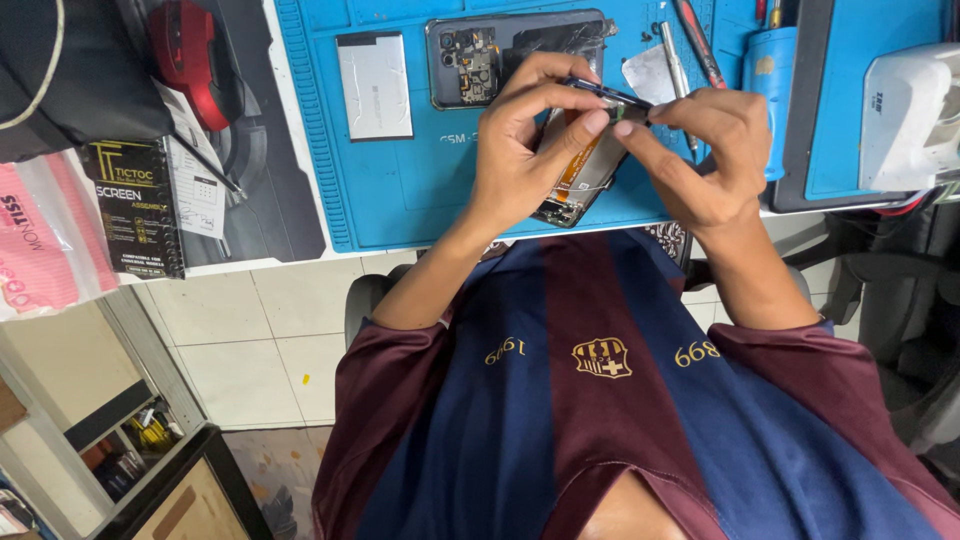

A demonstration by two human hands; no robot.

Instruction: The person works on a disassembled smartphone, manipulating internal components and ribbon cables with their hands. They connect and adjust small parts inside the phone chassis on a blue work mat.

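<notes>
Even, bright overhead light is falling across the scene, giving flat colour on the blue mat [400,190]. Soft, short shadows are lying beneath the hands. A mild sheen is showing on the white rectangular battery [374,85] and the white device [910,115]. Wide-angle distortion is bending lines near the edges. The shirt [610,420] at the lower edge is appearing slightly soft.

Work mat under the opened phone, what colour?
Bright blue work mat beneath the opened phone; head view.

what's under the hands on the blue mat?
Under both hands lies a phone part with an orange flex, on the blue mat. Its upper end is covered by fingers.
</notes>
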